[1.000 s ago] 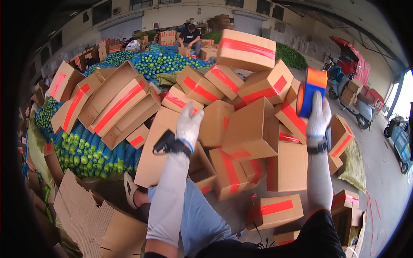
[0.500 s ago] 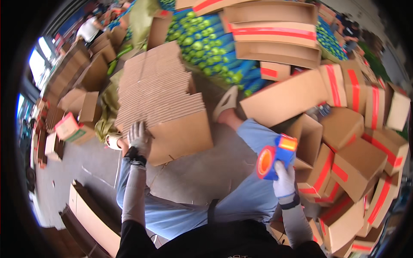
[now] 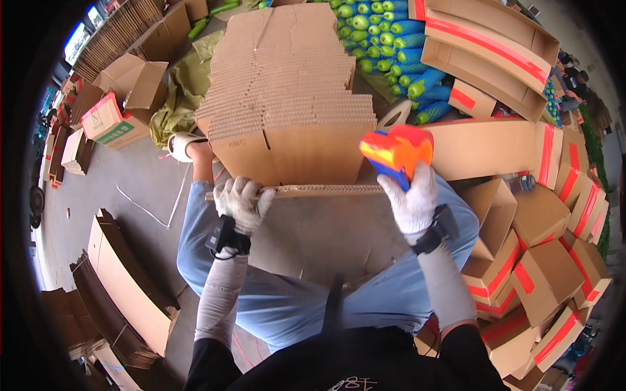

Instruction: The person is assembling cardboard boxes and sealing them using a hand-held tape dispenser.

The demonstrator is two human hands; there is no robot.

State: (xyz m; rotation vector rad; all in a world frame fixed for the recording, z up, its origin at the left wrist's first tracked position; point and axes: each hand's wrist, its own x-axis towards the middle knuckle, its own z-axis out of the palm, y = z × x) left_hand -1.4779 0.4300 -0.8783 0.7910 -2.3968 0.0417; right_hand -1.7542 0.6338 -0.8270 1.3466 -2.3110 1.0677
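My left hand (image 3: 242, 203), in a pale work glove, has its fingers curled over the edge of a flattened cardboard box (image 3: 319, 190). The cardboard stands nearly edge-on between my knees, just in front of a tall stack of flat boxes (image 3: 287, 153). In my gloved right hand (image 3: 415, 201) is a blue and orange tape dispenser (image 3: 399, 151), held upright at the cardboard's right end. Whether the right fingers also touch the cardboard is hidden.
Taped boxes (image 3: 548, 280) crowd the right side. Long green vegetables in blue netting (image 3: 411, 58) lie beyond the stack. Open cartons (image 3: 134, 91) stand at far left, flat cardboard (image 3: 127, 280) at near left. An olive cloth (image 3: 176, 111) lies beside the stack.
My left hand has gone from resting on the stack to gripping one flat box, now held nearer me. My right hand has brought the tape dispenser inward and farther forward. The view has shifted.
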